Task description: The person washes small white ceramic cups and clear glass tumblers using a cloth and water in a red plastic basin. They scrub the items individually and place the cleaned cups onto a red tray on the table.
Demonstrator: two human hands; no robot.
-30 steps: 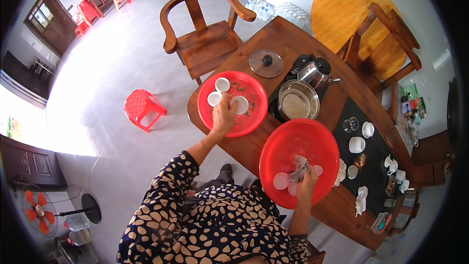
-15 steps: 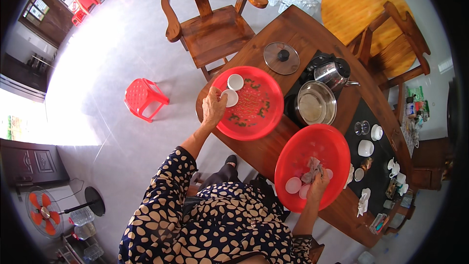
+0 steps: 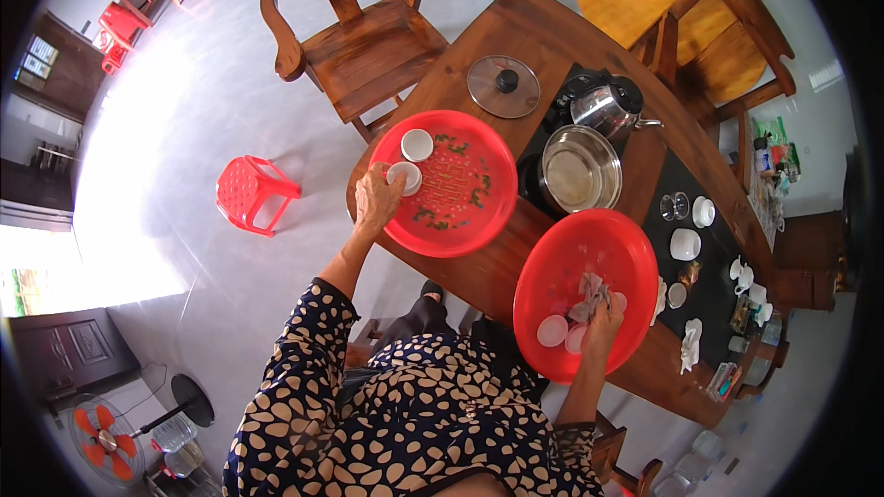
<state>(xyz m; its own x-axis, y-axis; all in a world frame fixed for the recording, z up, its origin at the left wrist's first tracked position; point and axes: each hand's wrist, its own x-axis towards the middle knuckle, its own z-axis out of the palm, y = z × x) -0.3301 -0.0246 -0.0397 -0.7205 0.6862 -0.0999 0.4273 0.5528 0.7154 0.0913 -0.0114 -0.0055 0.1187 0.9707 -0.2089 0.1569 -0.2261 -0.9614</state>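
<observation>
A red basin (image 3: 493, 212) with a patterned bottom stands on the wooden tea table at the left. Inside it, by the left rim, are two small white cups. My left hand (image 3: 376, 201) has its fingers closed on the nearer cup (image 3: 403, 179); the other cup (image 3: 417, 144) sits just beyond it. My right hand (image 3: 603, 324) is in a second red basin (image 3: 589, 235), closed on a crumpled greyish cloth (image 3: 590, 291). Beside that cloth lie several pale cups (image 3: 552, 330), looking pinkish, perhaps under water.
Behind the basins are a steel pot (image 3: 580, 168), a kettle (image 3: 605, 110) and a glass lid (image 3: 504, 86). White teaware (image 3: 685, 244) covers the table's right side. A wooden armchair (image 3: 373, 51) stands at the far side, a red stool (image 3: 253, 193) on the floor at left.
The whole view has shifted a little, moving the table and basins leftward and up. My left hand stays at the cup, and my right hand stays on the cloth.
</observation>
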